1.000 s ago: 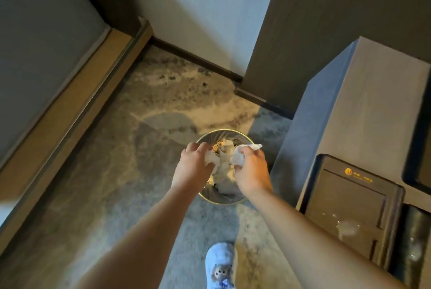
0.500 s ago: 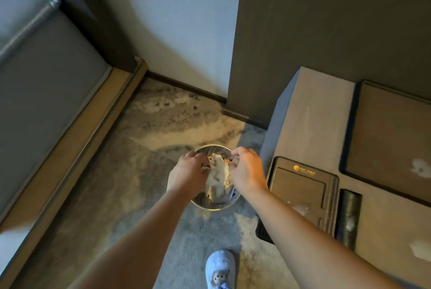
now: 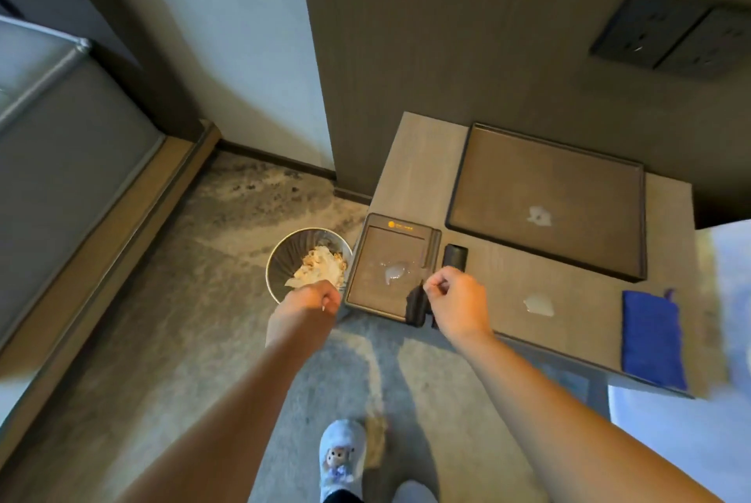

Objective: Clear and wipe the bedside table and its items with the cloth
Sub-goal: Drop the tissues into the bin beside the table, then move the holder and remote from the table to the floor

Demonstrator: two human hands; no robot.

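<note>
The bedside table (image 3: 418, 177) stands at the right. On it lie a large dark tray (image 3: 459, 193), a small dark tray (image 3: 365, 258), a black cylinder (image 3: 454, 256) and a folded blue cloth (image 3: 650, 336). Pale wet marks show on both trays and on the tabletop (image 3: 538, 304). My left hand (image 3: 304, 307) hovers at the near rim of the round bin (image 3: 280, 258), fingers curled, nothing visible in it. My right hand (image 3: 457, 299) is over the table's front edge beside the small tray, fingers curled; a dark shape (image 3: 414, 305) I cannot identify sits just left of it.
Crumpled white paper (image 3: 321, 271) fills the bin on the carpet left of the table. A dark wall panel with sockets (image 3: 670, 35) rises behind the table. A bed edge (image 3: 723, 299) is at the far right, a wooden ledge (image 3: 122, 226) at the left. My slipper (image 3: 341, 454) is below.
Both hands have let go of the white paper into the bin and pulled back. My right hand has shifted right over the table edge. The view has swung toward the table.
</note>
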